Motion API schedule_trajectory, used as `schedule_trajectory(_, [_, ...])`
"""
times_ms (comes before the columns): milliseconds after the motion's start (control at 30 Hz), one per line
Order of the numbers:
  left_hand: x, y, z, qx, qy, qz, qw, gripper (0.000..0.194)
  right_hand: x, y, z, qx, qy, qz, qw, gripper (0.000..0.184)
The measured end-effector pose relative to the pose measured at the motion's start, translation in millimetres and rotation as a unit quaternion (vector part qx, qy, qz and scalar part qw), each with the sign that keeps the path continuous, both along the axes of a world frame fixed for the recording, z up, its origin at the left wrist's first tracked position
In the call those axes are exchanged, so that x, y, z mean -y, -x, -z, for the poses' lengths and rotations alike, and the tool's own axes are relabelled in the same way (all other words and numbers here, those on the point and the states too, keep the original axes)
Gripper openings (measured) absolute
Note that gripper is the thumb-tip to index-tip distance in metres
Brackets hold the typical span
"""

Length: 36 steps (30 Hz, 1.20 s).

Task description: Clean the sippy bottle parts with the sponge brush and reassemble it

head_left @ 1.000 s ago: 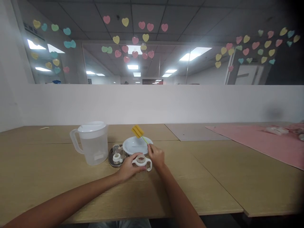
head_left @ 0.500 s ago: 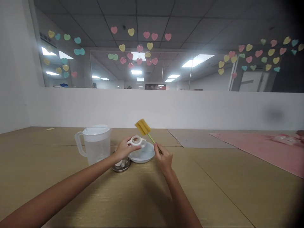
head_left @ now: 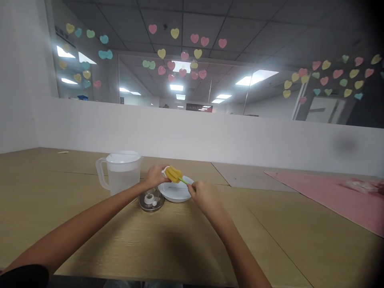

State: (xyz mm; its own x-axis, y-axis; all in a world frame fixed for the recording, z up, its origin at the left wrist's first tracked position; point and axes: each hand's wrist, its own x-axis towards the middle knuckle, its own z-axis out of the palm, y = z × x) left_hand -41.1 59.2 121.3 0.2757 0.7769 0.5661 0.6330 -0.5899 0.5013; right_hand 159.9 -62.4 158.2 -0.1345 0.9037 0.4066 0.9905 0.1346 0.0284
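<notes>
Grip first: the right hand (head_left: 207, 196) is closed on the green handle (head_left: 183, 181) of a sponge brush, thumb and fingers well back from the yellow sponge head (head_left: 173, 174), which seems a sensible way to leave that soft end unhindered. Facing it, the left hand (head_left: 156, 175) clasps a small white piece (head_left: 163, 172) from its outer side, probably so that the side towards the sponge is left open. The sponge hides most of that piece; whether it presses inside or merely lies in front, I can't tell from where I stand. Both are held up by the white bowl (head_left: 177, 196), handy, I'd guess, for catching drips. Just beside the bowl, a round metal tray (head_left: 150, 209) carries another white part (head_left: 149, 199), its raised rim likely good for keeping small pieces together. A lidded pitcher (head_left: 124, 180) stands on the desk (head_left: 120, 244) behind the left forearm, its handle turned away from the bowl. Off towards the right, a pink cloth (head_left: 333, 196) lies well apart from the hands.
</notes>
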Motion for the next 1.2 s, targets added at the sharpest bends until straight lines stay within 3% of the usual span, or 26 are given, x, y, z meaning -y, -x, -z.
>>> schedule_trajectory(100, [8.3,0.0,-6.9,-0.081,-0.043,-0.005,0.996,0.039,-2.3,7.1,-4.6,-0.005,0.017,-0.002,1.0,0.033])
schedule_trajectory(233, [15.2,-5.9,-10.7,-0.139,-0.082,0.018,0.987,0.031,-19.6,20.1,1.6,-0.015,0.007,-0.006,1.0,0.032])
schedule_trajectory(533, [3.3,-6.9,-9.6,-0.193,-0.036,0.049,0.979,0.032,-36.7,17.0,32.9,-0.066,0.005,-0.025,0.997,0.035])
schedule_trajectory(767, [-6.3,-14.5,-13.8,-0.226,-0.036,0.056,0.972,0.041,-23.0,-6.3,19.7,-0.105,0.015,-0.014,0.994,0.033])
schedule_trajectory(967, [-20.3,-11.7,-16.4,-0.312,-0.064,-0.026,0.948,0.049,-7.0,-26.1,10.1,-0.149,0.012,-0.011,0.989,0.032])
schedule_trajectory(1067, [-27.2,-5.9,-16.1,-0.328,-0.067,-0.069,0.94,0.043,-2.8,-44.0,4.7,-0.175,-0.012,0.01,0.984,0.035])
schedule_trajectory(1200, [-29.4,-9.9,-18.0,-0.344,-0.089,-0.089,0.931,0.02,-9.3,-69.8,0.2,-0.167,-0.027,0.094,0.981,0.037])
